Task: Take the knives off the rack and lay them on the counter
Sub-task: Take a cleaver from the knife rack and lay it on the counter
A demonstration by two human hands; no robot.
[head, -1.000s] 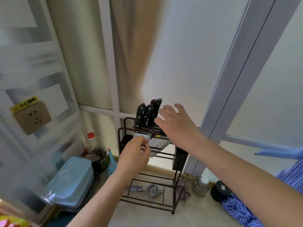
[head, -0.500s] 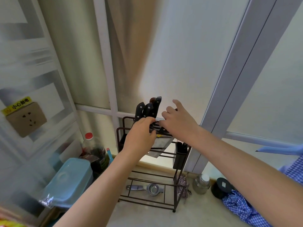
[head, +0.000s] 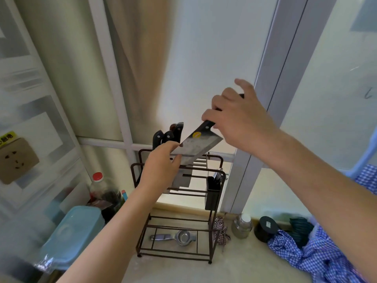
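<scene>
The right hand (head: pixel 240 121) is closed around the black handle of a cleaver (head: pixel 199 147), and most of this handle is hidden inside the palm and fingers; only a short part near the blade and a small dark end above the knuckles can be seen. The cleaver is lifted clear above the rack (head: pixel 179 203), tilted, with the wide blade pointing down and to the left, and a round yellow sticker sits on the blade near the handle. The left hand (head: pixel 161 170) is at the lower corner of the blade; its fingers are bent and the fingertips touch the steel, but I cannot tell if it really pinches the blade or only steadies it, because the hand covers this corner. Behind the left hand, three or four other knives (head: pixel 169 134) stand in the top of the dark metal rack; only their black handles are visible, and their blades are covered by the hand and the cleaver. A black cup (head: pixel 213 190) hangs on the right side of the rack. On the bottom shelf lies a metal squeezer (head: pixel 175 237). The rack stands on a pale counter (head: pixel 183 270). At the left a blue plastic box (head: pixel 71 235) and a bottle with red cap (head: pixel 100 186) are blurred. At the right a checked blue cloth (head: pixel 318 256) is cut off by the edge.
</scene>
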